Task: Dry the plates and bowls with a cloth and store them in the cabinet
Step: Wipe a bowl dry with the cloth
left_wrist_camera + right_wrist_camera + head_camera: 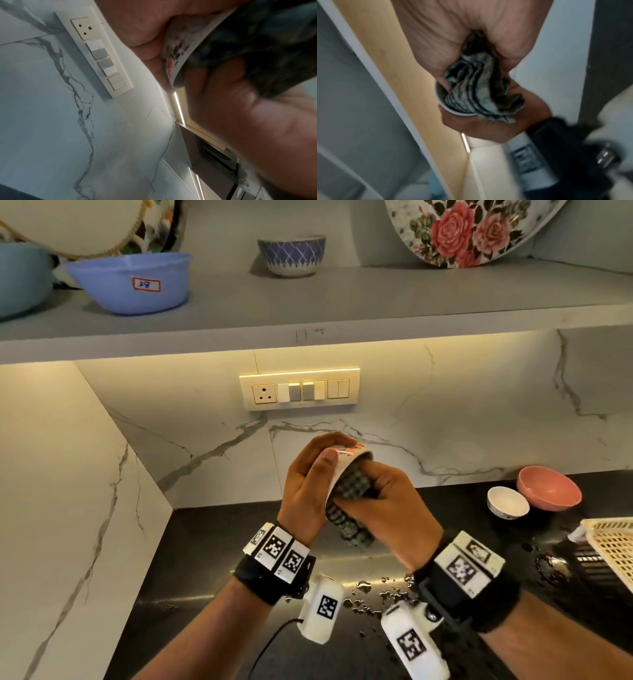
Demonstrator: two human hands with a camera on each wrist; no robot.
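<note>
— Where is the bowl (337, 470) held?
— Above the dark counter (212, 542), in front of the marble wall. It is gripped round its outside by the left hand (308, 484), tilted with its mouth toward the right hand (387, 508).
— And the cloth (349, 508)?
— It is bunched in the curled fingers of the right hand and pushed into the bowl's mouth; one end hangs below the hands. In the right wrist view the cloth (481, 92) is seen stuffed inside the white rim.
— What else is seen?
— A white bowl (507, 502) and a pink bowl (549, 488) are set touching on the counter, right of the hands, near a basket (613, 546). Water drops lie on the counter. On the shelf (342, 302) above, a blue bowl (130, 282), a patterned bowl (291, 254) and a rose plate (472, 231) are kept.
</note>
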